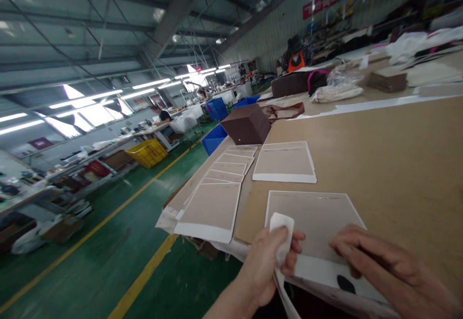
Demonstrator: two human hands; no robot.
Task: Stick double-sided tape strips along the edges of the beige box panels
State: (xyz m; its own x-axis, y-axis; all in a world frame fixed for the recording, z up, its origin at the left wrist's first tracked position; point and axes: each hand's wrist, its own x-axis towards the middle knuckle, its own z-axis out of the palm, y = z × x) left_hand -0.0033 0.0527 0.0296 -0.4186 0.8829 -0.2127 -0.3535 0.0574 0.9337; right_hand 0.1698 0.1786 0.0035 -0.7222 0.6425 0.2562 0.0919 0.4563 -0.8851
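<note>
My left hand (267, 257) is closed on a small flat white piece (282, 221), pinned under the thumb. A whitish strip (285, 294) hangs down below that hand. In front of me on the table lies a beige panel with a white border (314, 213). Over its lower right part my right hand (383, 261) has its thumb and fingertips together; whatever is between them, if anything, is hidden. On the panel's white lower edge is a dark oval spot (346, 284). Farther back lies a stack of similar panels (284, 161).
Overlapping panels (217, 203) lie along the table's left edge. A dark brown block-like stack (248, 123) stands behind them. Brown board (398, 164) covers the table to the right. Beyond are a yellow basket (147, 153), blue bins and a person in an orange apron (296, 61).
</note>
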